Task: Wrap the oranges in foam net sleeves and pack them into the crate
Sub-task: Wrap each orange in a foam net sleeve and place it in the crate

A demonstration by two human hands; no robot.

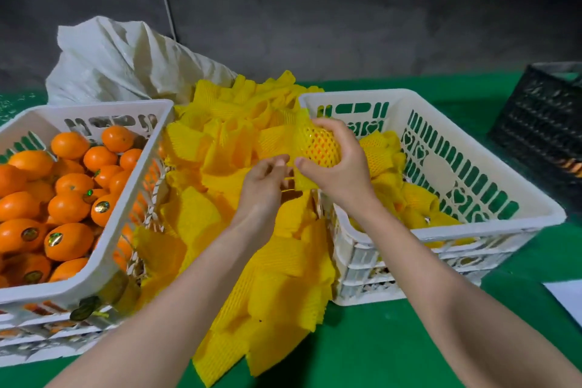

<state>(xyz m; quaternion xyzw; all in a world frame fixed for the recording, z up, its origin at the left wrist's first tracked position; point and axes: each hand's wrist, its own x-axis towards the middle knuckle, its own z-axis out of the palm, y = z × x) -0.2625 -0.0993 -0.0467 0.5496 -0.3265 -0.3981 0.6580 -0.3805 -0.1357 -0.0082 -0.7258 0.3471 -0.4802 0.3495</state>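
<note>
Hands — right [335,167] cups orange [321,148], left [267,181] perhaps pinching net [304,182].

Bare forearms [176,293], bare left hand [266,186] and right hand [341,167] — fingers [307,167] with short, plain nails.

The oranges [67,208] in your left crate [104,249] are bright orange, and several carry small oval stickers [101,207] in gold and green. That crate and your right crate [472,227] are both white. The right one's walls are pierced with slots and heart shapes, and green shows through them. The pile of sleeves [277,287] between the crates is vivid yellow with a fine net texture. On the wrapped orange [321,145] in your right hand [340,167], the yellow sleeve [302,179] stretches into a diamond mesh with orange showing through. The tablecloth [393,340] is deep green, the sack [119,57] off-white, the far crate [541,116] a black lattice, and the wall [346,9] dark grey.
</note>
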